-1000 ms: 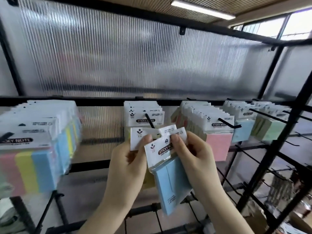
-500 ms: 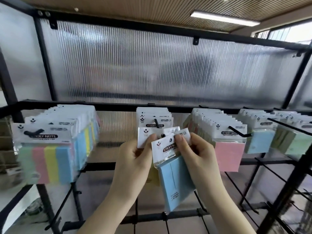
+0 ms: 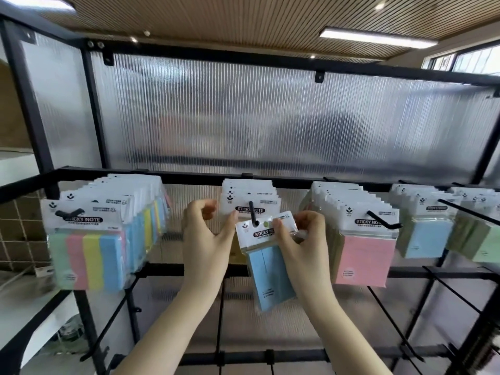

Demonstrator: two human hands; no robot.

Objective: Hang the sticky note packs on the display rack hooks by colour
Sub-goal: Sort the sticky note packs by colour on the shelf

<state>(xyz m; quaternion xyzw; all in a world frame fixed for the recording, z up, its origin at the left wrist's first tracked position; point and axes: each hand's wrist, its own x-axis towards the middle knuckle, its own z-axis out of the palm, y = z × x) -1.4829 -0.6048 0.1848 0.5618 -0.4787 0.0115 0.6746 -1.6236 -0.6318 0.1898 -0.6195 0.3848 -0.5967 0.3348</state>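
A blue sticky note pack in a clear sleeve with a white header card (image 3: 266, 255) is being pinched at the header's right edge by the right hand (image 3: 300, 239), thumb in front and fingers curled behind. The pack is being held tilted directly in front of the black wire hook (image 3: 253, 216) in the middle of the black metal display rack (image 3: 162, 175), with the hook's tip lying over the header's left part, near its hang hole; whether the tip is already passing through the hole cannot be told. The left hand (image 3: 205, 234) is being held just beside the pack's left edge, fingers loosely curled and thumb extended toward the header, with nothing gripped.

Behind the held pack, white-headed packs (image 3: 247, 197) are hanging on that same hook; their note colour is mostly hidden, though a yellowish edge is showing. A row of blue packs (image 3: 424, 236) is hanging further right, beyond the pink packs (image 3: 362, 255), and multicolour striped packs (image 3: 89, 261) are hanging at left.

The step in hand appears to be matching the blue pack to a hook. The next move is judged to call for checking colour: the pack probably belongs on the blue row's hook, with its hole being lined up squarely with that tip before being slid back.
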